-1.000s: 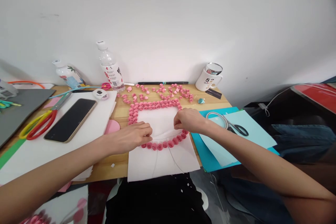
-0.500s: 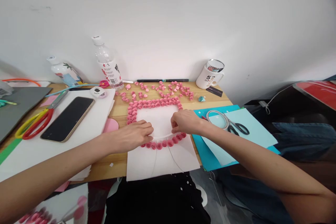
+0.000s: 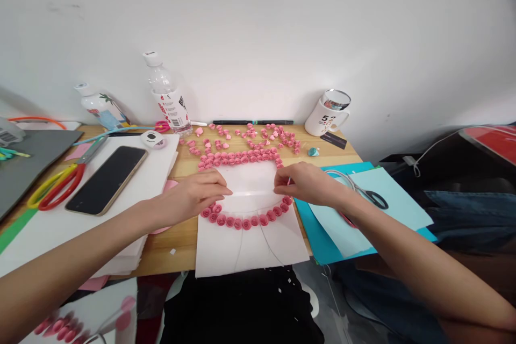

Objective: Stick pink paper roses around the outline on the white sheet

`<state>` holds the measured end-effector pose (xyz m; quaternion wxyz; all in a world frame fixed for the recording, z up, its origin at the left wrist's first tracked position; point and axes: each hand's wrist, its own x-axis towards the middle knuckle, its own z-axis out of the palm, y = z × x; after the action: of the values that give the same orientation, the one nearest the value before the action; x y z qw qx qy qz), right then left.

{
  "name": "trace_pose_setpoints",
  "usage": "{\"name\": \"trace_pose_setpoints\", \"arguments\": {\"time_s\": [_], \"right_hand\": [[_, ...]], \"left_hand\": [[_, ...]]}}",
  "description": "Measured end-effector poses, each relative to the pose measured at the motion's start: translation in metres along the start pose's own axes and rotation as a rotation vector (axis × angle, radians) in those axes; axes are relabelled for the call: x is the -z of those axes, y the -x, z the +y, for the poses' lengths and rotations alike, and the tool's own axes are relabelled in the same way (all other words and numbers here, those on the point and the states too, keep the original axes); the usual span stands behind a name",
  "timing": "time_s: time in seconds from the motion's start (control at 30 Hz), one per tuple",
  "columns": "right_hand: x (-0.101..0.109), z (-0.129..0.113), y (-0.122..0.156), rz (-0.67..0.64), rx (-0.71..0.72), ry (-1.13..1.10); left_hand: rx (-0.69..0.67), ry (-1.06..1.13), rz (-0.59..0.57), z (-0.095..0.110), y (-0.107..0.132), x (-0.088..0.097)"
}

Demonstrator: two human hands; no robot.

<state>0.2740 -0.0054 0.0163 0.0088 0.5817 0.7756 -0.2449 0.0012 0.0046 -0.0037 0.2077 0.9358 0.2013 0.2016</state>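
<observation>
Between my two hands stretches a thin, whitish translucent strip point(image 3: 255, 193), which looks like tape. My left hand point(image 3: 203, 192) pinches its left end, and my right hand point(image 3: 300, 183) pinches the right end. Beneath it lies a white paper sheet point(image 3: 252, 250) with pencil lines drawn on it. Rolled pink paper roses point(image 3: 237, 223) form a curved row along the lower part of the sheet and rows along its top point(image 3: 237, 158). My hands cover parts of the side rows. Loose pink paper roses point(image 3: 258, 137) are scattered on the table behind the sheet.
Left are a phone point(image 3: 107, 179), red-and-yellow-handled scissors point(image 3: 60, 185) and a water bottle point(image 3: 169, 99). A white mug point(image 3: 324, 116) stands at the back right. Black-handled scissors point(image 3: 378, 200) lie on blue paper point(image 3: 322, 242), partly behind my right arm. A black pen point(image 3: 234, 122) lies along the wall.
Both hands have moved away from me, up the sheet, and a little farther apart. The strip, which sagged near the lower row of roses, is now nearly straight.
</observation>
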Motion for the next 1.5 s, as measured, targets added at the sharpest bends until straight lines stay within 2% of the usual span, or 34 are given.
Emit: {"name": "trace_pose_setpoints", "arguments": {"time_s": [0.07, 0.13, 0.2, 0.3, 0.37, 0.6, 0.67, 0.73, 0.8, 0.97, 1.07, 1.17, 1.23, 1.3, 1.43, 1.5], "right_hand": [[0.001, 0.005, 0.012, 0.039, 0.014, -0.185], [-0.002, 0.008, 0.022, 0.059, 0.026, -0.352], [-0.008, 0.01, 0.027, 0.076, 0.02, -0.464], [-0.018, 0.012, 0.029, 0.111, 0.005, -0.545], [-0.023, 0.012, 0.027, 0.148, 0.007, -0.548], [-0.026, 0.008, 0.03, 0.322, 0.008, -0.553], [-0.027, 0.005, 0.032, 0.346, 0.018, -0.588], [-0.029, 0.001, 0.035, 0.392, 0.021, -0.639], [-0.033, -0.005, 0.038, 0.496, 0.005, -0.701], [-0.043, -0.021, 0.04, 0.846, -0.104, -0.753], [-0.045, -0.011, 0.04, 0.925, -0.134, -0.933], [-0.043, 0.014, 0.042, 0.992, -0.116, -1.197], [-0.039, 0.028, 0.044, 0.975, -0.099, -1.279], [-0.034, 0.031, 0.045, 0.895, -0.01, -1.247], [-0.025, 0.012, 0.041, 0.712, 0.287, -1.062], [-0.022, 0.003, 0.038, 0.576, 0.376, -1.037]], "left_hand": [[0.039, 0.087, 0.135, 0.001, 0.006, 0.002], [0.094, 0.156, 0.2, 0.004, 0.01, 0.001], [0.209, 0.2, 0.205, 0.008, 0.011, 0.0], [0.443, 0.237, 0.149, 0.013, 0.007, -0.001], [0.526, 0.268, 0.113, 0.015, 0.003, 0.0], [0.509, 0.284, 0.044, 0.03, 0.001, 0.009], [0.534, 0.284, 0.109, 0.036, 0.0, 0.009], [0.596, 0.279, 0.236, 0.043, -0.003, 0.007], [0.649, 0.279, 0.344, 0.05, -0.007, 0.004], [0.587, 0.246, 0.383, 0.072, -0.017, 0.001], [0.576, 0.217, 0.382, 0.077, -0.018, 0.006], [0.669, 0.231, 0.42, 0.072, -0.015, 0.015], [0.714, 0.268, 0.406, 0.068, -0.013, 0.02], [0.722, 0.329, 0.346, 0.067, -0.014, 0.022], [0.703, 0.403, 0.263, 0.07, -0.02, 0.022], [0.691, 0.404, 0.257, 0.07, -0.021, 0.022]]}}
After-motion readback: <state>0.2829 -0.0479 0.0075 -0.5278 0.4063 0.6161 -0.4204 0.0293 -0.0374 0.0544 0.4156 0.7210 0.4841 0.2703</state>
